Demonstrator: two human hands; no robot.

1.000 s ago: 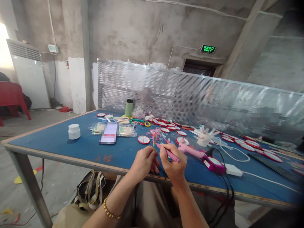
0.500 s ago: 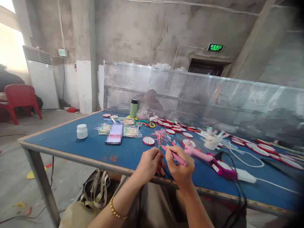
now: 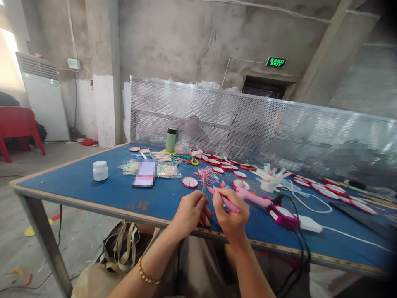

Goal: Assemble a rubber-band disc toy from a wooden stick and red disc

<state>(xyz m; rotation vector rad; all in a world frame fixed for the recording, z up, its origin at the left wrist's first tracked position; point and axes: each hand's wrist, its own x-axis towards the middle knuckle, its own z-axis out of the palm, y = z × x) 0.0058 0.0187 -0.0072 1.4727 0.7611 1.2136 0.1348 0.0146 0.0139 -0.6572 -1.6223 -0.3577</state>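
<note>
My left hand [image 3: 191,210] is closed on a thin stick [image 3: 204,184] that stands upright and has coloured bands, green among them. In my right hand [image 3: 232,210] is a pink marker pen [image 3: 230,203], its tip pointing left toward the stick. Whether tip and stick touch, I cannot tell. Just beyond my hands lie a red-rimmed round disc [image 3: 190,182] and a tangle of small coloured loops [image 3: 206,174]. A pink hot glue gun [image 3: 252,198] rests to the right of my right hand.
On the blue table [image 3: 77,194] are a white jar [image 3: 100,171], a phone [image 3: 145,173] over bagged wooden sticks, a green bottle [image 3: 170,140] and a white cup of glue sticks [image 3: 269,182]. Black cables [image 3: 300,236] hang over the front edge at right. A perforated metal screen [image 3: 198,111] stands behind.
The view has shifted slightly, so things sit a little further left. Both hands keep their holds, and the stick and pen have barely moved relative to each other.
</note>
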